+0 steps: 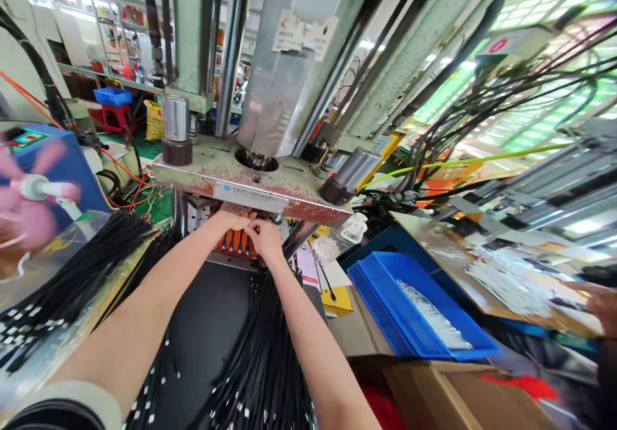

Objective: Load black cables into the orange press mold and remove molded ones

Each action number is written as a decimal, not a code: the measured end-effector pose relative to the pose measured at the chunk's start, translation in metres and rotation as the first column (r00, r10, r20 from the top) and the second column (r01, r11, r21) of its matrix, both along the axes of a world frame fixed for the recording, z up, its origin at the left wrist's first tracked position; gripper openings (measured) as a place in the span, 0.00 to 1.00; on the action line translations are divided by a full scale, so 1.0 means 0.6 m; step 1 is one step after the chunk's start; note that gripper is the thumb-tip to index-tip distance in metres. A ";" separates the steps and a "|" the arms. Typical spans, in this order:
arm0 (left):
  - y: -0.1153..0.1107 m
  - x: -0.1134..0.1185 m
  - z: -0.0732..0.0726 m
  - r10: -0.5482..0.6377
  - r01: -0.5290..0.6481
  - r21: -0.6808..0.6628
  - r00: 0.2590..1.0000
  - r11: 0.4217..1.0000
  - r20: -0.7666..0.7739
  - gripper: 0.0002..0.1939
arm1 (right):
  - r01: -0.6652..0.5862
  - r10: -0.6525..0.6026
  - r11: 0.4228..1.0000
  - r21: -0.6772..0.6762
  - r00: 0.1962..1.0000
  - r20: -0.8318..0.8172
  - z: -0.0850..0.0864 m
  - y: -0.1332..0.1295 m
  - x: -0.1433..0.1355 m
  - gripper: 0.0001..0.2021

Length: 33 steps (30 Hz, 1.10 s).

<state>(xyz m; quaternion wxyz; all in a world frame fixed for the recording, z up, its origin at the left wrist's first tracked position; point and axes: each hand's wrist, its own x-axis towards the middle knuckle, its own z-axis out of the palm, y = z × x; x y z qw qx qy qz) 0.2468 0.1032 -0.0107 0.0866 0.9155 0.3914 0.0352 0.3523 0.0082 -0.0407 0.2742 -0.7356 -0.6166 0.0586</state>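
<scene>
Both my hands reach in under the upper plate (250, 189) of a large press. My left hand (234, 215) lies over the back of an orange mold (236, 243), partly hidden by the plate's edge. Beside it on the right, my right hand (265, 236) has its thumb and forefinger pinched together; what they hold is too small to make out. Several black cable ends sit side by side in the mold. A thick bundle of black cables (263, 359) with light connector tips hangs from the mold's right side over the black work surface (205, 333).
More black cables (81, 269) lie at the left, near a spinning pink fan (38, 189). Blue trays (385, 301) with white cables stand at the right, above cardboard boxes (448, 391). Another person's hand (600, 301) shows at the far right edge.
</scene>
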 end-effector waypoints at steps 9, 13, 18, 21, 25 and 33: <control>-0.110 -0.203 -0.030 -0.023 -0.029 0.261 0.981 0.965 0.194 0.29 | 0.188 -0.154 0.975 -0.118 0.955 0.252 -0.035 -0.175 0.066 0.17; -0.110 -0.313 -0.068 0.476 -0.468 0.241 0.879 0.850 0.030 0.27 | 0.225 -0.105 0.895 -0.385 0.945 0.309 -0.055 -0.223 0.068 0.16; -0.063 -0.364 -0.089 0.569 -0.577 -0.067 0.815 0.814 -0.109 0.19 | 0.185 -0.189 0.951 -0.248 0.982 0.011 -0.060 -0.224 0.078 0.13; -0.073 -0.359 -0.067 0.595 -0.593 0.047 0.802 0.804 -0.055 0.19 | 0.127 -0.149 0.985 -0.113 0.965 -0.214 -0.043 -0.227 0.073 0.11; -0.132 -0.316 -0.001 0.374 -0.393 0.069 0.907 0.917 0.195 0.15 | -0.121 0.116 0.993 0.011 0.915 -0.386 0.006 -0.235 0.022 0.07; -0.240 -0.196 0.135 -0.129 0.272 -0.072 0.653 0.960 0.746 0.07 | -0.268 0.421 0.898 0.349 0.753 -0.505 0.106 -0.246 -0.079 0.05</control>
